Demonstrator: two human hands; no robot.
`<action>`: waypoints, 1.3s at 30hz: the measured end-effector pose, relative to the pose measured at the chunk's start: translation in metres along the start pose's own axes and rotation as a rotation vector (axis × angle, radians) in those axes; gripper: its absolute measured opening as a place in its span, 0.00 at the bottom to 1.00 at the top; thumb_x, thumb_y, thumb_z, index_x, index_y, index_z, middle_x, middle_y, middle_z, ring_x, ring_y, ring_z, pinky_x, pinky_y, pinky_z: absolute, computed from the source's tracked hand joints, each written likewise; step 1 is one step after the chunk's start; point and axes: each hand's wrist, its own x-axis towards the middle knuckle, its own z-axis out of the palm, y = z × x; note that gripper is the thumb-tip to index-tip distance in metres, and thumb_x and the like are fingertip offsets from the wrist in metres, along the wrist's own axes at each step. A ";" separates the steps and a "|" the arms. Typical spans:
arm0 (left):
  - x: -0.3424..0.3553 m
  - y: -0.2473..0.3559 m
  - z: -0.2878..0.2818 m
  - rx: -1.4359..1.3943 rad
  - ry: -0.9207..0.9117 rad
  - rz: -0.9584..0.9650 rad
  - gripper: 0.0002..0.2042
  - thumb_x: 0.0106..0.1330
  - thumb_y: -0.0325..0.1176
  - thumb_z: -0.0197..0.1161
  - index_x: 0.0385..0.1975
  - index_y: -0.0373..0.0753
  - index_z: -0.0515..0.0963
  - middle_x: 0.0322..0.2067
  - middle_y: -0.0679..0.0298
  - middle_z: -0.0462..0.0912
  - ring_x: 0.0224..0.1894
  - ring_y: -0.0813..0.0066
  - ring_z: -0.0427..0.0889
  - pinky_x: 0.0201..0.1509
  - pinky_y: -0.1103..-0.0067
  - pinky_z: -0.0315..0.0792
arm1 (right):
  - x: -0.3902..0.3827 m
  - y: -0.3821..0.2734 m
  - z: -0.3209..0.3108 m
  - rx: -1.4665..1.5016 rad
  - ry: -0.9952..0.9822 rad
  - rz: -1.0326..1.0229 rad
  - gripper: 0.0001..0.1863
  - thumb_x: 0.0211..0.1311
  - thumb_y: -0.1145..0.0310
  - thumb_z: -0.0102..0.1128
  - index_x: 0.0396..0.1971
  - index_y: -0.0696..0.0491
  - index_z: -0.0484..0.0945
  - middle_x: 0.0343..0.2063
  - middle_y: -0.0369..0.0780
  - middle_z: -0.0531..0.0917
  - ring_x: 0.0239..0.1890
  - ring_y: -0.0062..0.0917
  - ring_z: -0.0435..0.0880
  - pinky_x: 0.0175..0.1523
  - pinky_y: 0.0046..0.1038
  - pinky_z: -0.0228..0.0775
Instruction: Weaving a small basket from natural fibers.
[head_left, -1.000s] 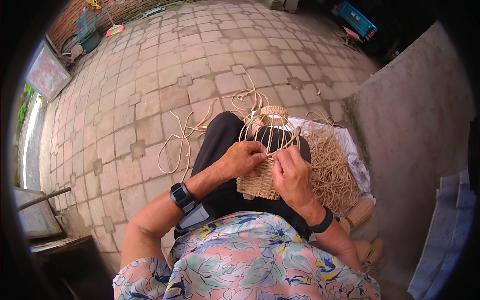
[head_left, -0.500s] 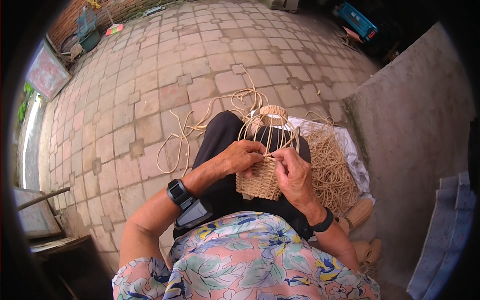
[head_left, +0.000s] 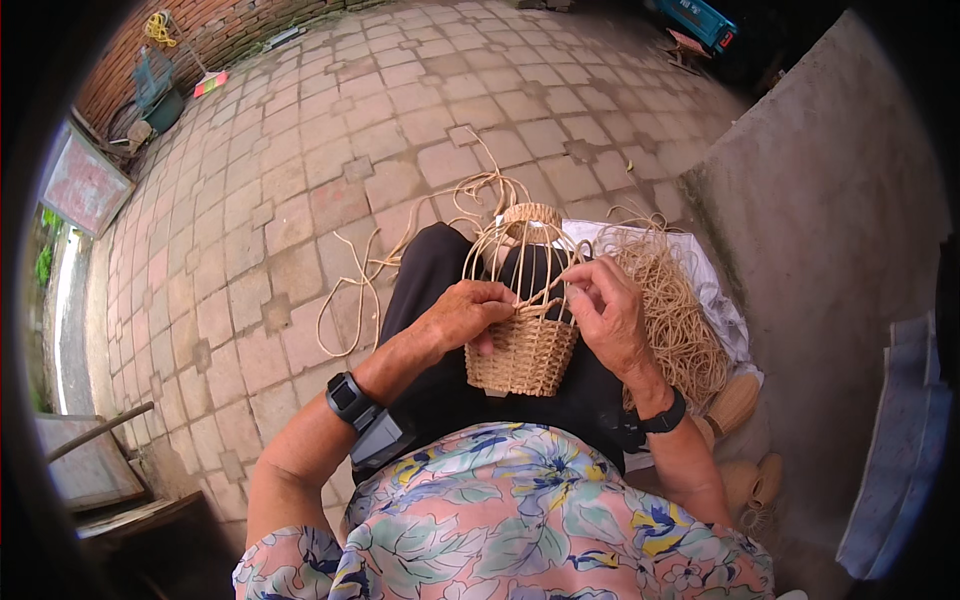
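A small tan woven basket (head_left: 520, 357) rests on my lap, its lower wall closely woven. Bare upright strands curve up from that wall to a narrow woven band (head_left: 533, 213) at the far end. My left hand (head_left: 467, 318) is closed on the left side of the basket, thumb and fingers at the top edge of the weave. To the right, my right hand (head_left: 613, 312) pinches a strand of cord (head_left: 545, 297) between thumb and forefinger, just above the weave. The other fingers of the right hand are curled, and my left fingertips are partly hidden.
A heap of loose tan cord (head_left: 672, 325) lies on a white sheet (head_left: 728, 312) at my right. Several finished-looking woven pieces (head_left: 733, 405) sit below it, beside a concrete wall (head_left: 800, 250). Long cords (head_left: 362, 285) trail over the paving (head_left: 260, 260) ahead.
My right hand has drawn up and to the right from the top edge of the weave, pulling the cord out. The left hand stays on the basket. The whole view has shifted slightly.
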 end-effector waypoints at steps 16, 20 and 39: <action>0.006 -0.015 0.000 -0.102 0.083 0.065 0.12 0.60 0.43 0.67 0.27 0.40 0.80 0.23 0.72 0.78 0.18 0.87 0.71 0.21 0.88 0.65 | -0.027 0.016 0.020 -0.231 0.022 -0.453 0.11 0.42 0.83 0.65 0.29 0.58 0.76 0.26 0.39 0.70 0.28 0.30 0.75 0.30 0.30 0.70; 0.009 -0.020 0.000 -0.097 0.106 0.068 0.12 0.57 0.42 0.70 0.24 0.41 0.79 0.21 0.74 0.78 0.19 0.89 0.70 0.20 0.88 0.62 | -0.023 0.017 0.026 -0.203 0.049 -0.357 0.10 0.43 0.82 0.63 0.28 0.58 0.76 0.25 0.39 0.70 0.27 0.30 0.75 0.30 0.30 0.70; 0.006 -0.011 0.010 -0.038 0.188 0.034 0.11 0.55 0.41 0.72 0.23 0.42 0.78 0.20 0.75 0.76 0.20 0.89 0.70 0.20 0.89 0.59 | -0.004 0.027 0.022 0.167 0.150 0.203 0.13 0.60 0.67 0.58 0.22 0.60 0.70 0.15 0.41 0.73 0.18 0.29 0.73 0.27 0.30 0.65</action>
